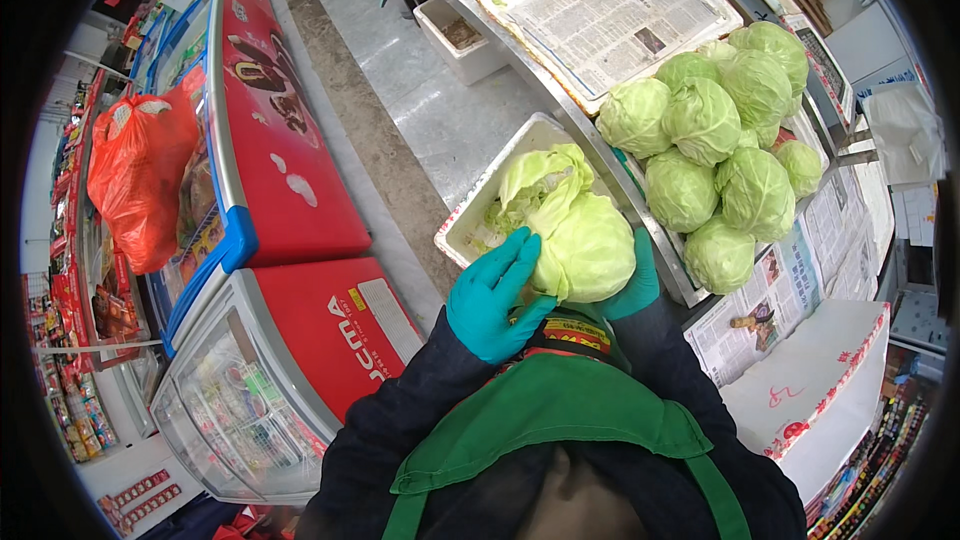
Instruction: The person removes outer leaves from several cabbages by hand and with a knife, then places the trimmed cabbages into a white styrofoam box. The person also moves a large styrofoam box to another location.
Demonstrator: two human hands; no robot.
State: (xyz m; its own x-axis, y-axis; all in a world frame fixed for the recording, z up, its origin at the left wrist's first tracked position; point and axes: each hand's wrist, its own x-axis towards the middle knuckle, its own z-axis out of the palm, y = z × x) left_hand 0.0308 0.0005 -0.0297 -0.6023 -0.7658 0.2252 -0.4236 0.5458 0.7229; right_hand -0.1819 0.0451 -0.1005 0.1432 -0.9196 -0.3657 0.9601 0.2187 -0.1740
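Observation:
Between my two teal-gloved hands rests a head of cabbage (588,249), a loose outer leaf (541,178) folded up from its top. My left hand (496,298) lies along the cabbage's left side, its fingertips by the base of that leaf. Cupping the right side from below is my right hand (634,283), its fingers partly hidden behind the cabbage. Just beyond the cabbage stands a white foam box (474,211) with leaf scraps (496,223) inside. A pile of cabbages (700,121) sits on the metal-edged stand to the right.
A newspaper-lined foam tray (609,11) lies at the stand's far end. Newspaper (772,289) and a white foam box (814,375) are at right. Red chest freezers (289,127) line the left, an orange plastic bag (142,172) on top. Another foam box (469,52) stands on the floor.

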